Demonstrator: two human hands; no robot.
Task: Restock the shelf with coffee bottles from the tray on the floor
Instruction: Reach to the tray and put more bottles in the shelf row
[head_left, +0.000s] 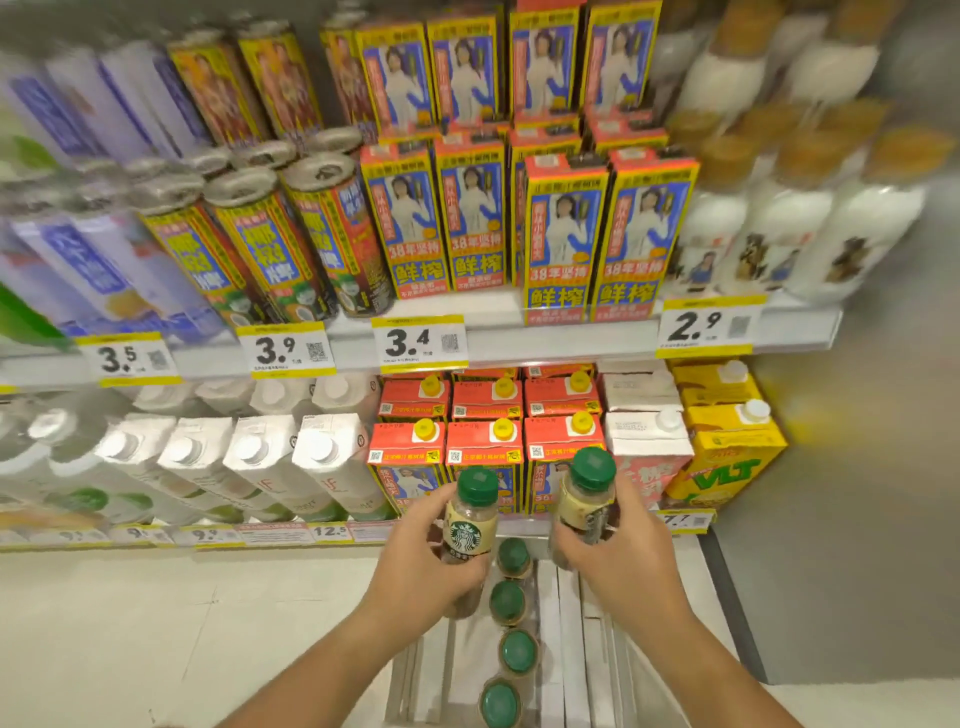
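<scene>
My left hand (426, 558) grips a green-capped coffee bottle (470, 519) with a mermaid logo label, held upright in front of the lower shelf. My right hand (618, 551) grips a second green-capped coffee bottle (584, 496), slightly higher and to the right. Below and between my hands, a single row of several more coffee bottles (511, 649) stands in a white divided tray or shelf lane (566, 675), seen from above by their green caps. Both bottles are held just in front of the red-topped cartons.
Red-and-yellow juice cartons (483, 441) fill the shelf behind my hands, with white cartons (322, 462) to the left and yellow cartons (727, 457) to the right. An upper shelf holds cans and cartons above price tags (415, 343). A grey side wall (857, 467) borders the right.
</scene>
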